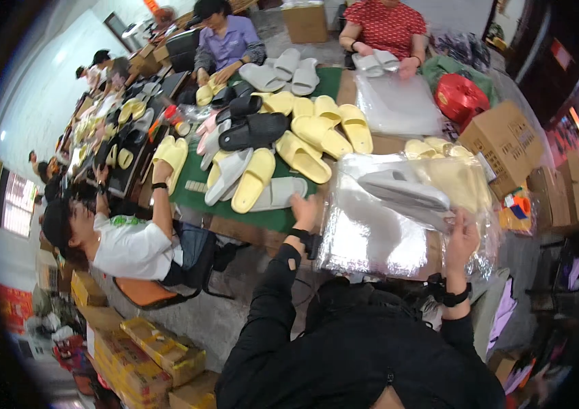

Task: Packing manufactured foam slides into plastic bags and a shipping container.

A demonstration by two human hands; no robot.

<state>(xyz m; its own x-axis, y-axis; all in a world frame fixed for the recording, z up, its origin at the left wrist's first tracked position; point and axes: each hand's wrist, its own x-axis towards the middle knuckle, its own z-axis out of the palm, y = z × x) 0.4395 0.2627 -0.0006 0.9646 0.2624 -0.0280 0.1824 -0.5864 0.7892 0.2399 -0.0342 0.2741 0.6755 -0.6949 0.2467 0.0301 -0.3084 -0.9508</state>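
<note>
My left hand (305,213) is closed on the end of a grey slipper (277,193) lying at the near edge of the slipper pile. My right hand (463,240) pinches the edge of a clear plastic bag (475,217) beside the end of a pair of grey slippers (398,191). Those slippers lie slantwise on a stack of shiny clear bags (364,235); glare hides whether they are inside one. Close by the left hand, a yellow slipper (254,180) and a pale grey slipper (227,176) rest on the green mat (211,213).
More yellow slippers (327,133) and a black slipper (255,131) fill the mat's middle. Co-workers sit around the table, one in a white shirt (136,247) at the left. A cardboard box (501,146) and a red twine roll (461,97) stand right. Taped boxes (129,354) are stacked behind left.
</note>
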